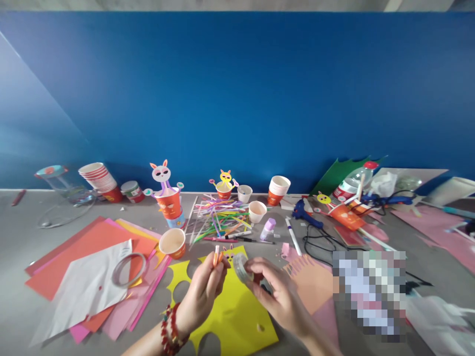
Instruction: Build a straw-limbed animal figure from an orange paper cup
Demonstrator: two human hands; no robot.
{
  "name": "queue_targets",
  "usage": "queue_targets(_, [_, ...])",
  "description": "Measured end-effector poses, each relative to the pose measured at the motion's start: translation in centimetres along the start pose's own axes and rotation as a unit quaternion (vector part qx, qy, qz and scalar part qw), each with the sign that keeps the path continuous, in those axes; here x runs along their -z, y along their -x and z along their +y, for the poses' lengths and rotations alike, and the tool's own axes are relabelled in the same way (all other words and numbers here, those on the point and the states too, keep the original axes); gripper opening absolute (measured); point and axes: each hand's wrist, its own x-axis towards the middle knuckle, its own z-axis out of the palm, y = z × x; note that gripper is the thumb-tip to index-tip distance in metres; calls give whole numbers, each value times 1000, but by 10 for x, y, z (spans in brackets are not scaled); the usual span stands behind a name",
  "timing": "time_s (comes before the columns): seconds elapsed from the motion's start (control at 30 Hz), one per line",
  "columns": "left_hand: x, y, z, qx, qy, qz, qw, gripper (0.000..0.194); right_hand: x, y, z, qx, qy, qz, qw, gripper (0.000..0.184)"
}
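Above a yellow paper sheet [237, 311] with round cut-outs, my left hand [202, 291] pinches a short orange and white straw-like piece [216, 256]. My right hand [278, 289] grips a roll of tape [242, 269] by its edge, close beside the left fingers. Between the hands, on the sheet, part of a small pink-eared animal face cut-out [229, 252] shows. A red paper cup with a white interior [172, 243] stands just left of the yellow sheet. To its right lies an orange paper with a fringed edge [311, 284].
Coloured paper sheets [74, 249] and another tape roll [128, 270] lie left. Mixed thin coloured sticks [222, 215] are heaped in the middle. Animal-face cups [169, 207], stacked cups [279, 190] and a bottle [356, 180] stand behind. A blue glue gun [307, 215] trails a black cable right.
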Motion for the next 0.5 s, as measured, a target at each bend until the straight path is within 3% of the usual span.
queue_targets(0.27, [2, -4, 15, -104, -188, -43, 976, 16, 0, -1, -7, 12, 25, 3, 1000, 11])
queue_targets(0.5, [3, -9, 18, -113, -206, -45, 971, 12, 2, 0, -4, -2, 20, -24, 1000, 9])
